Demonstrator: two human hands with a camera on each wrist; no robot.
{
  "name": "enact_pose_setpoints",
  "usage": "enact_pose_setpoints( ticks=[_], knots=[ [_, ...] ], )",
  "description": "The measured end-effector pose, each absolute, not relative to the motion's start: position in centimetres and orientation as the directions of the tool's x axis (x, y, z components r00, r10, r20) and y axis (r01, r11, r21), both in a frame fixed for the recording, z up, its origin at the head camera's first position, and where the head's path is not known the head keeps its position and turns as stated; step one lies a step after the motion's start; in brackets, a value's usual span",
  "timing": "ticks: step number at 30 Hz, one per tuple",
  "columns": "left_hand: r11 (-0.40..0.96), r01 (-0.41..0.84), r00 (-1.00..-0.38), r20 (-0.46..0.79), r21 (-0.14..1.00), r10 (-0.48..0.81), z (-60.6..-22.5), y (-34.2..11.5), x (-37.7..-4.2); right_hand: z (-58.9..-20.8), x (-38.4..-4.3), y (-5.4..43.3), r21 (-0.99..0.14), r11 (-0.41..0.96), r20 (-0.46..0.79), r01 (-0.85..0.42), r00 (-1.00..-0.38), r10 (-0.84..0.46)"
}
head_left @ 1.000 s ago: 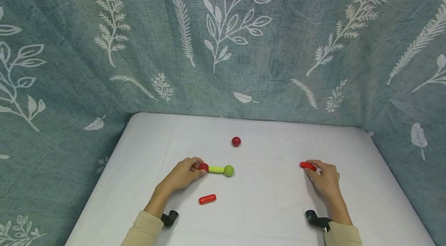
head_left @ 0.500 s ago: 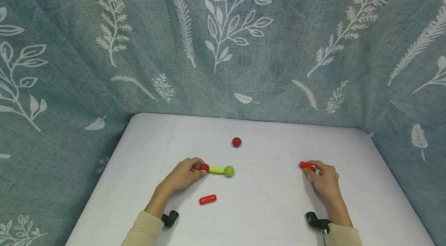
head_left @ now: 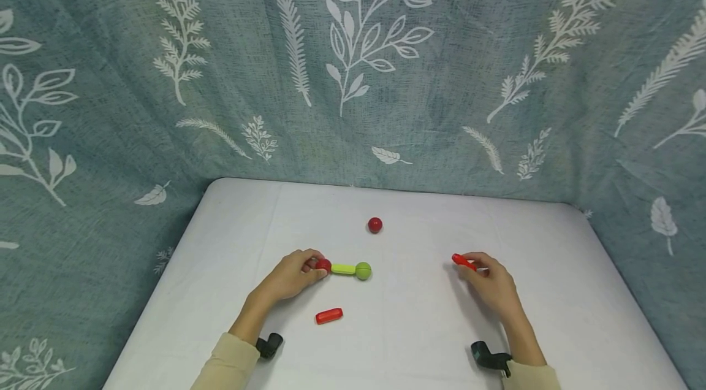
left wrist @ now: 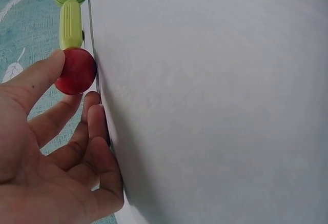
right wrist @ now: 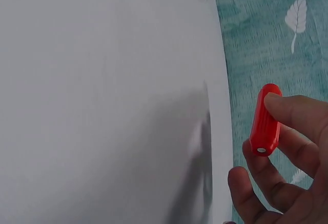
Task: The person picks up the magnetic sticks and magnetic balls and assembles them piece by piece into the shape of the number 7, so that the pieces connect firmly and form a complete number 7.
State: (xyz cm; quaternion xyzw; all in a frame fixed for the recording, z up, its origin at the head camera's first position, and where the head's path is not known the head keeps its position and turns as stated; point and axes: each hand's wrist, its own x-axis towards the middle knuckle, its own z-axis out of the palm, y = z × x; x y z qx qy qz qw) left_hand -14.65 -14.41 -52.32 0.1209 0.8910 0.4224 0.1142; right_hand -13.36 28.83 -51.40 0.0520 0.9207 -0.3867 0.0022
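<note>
My left hand (head_left: 296, 275) pinches a red ball (left wrist: 77, 71) between thumb and fingers. That ball is joined to one end of a yellow-green stick (head_left: 343, 268), and a green ball (head_left: 363, 271) sits at the stick's other end; the joined piece lies along the table. Over on the right, my right hand (head_left: 493, 286) holds a red stick (right wrist: 266, 120) between thumb and fingers, raised off the table with a shadow below. In the right wrist view a small pale spot shows on the stick's near end.
A loose red ball (head_left: 375, 225) lies toward the back of the white table (head_left: 408, 341). Another red stick (head_left: 329, 316) rests nearer the front, beside the left forearm. Behind the table hangs a green leaf-patterned cloth (head_left: 419, 71).
In the last half second my right hand has lifted the red stick and moved left with it. My left hand and the joined piece have stayed in place.
</note>
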Motion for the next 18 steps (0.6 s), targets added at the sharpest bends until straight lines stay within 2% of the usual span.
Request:
enact_pose_setpoints(
  ticks=[10, 18],
  knots=[
    [0.616, 0.11, -0.945, -0.11, 0.78, 0.308, -52.3, -14.4, -14.6, -51.5, -12.9, 25.4, -0.768, 0.64, -0.031, 0.033, -0.999, 0.013],
    [0.622, 0.105, -0.946, -0.115, 0.776, 0.303, -52.2, -14.4, -14.6, -51.7, -12.5, 22.8, -0.844, 0.537, -0.053, 0.015, -0.997, -0.056]
  ],
)
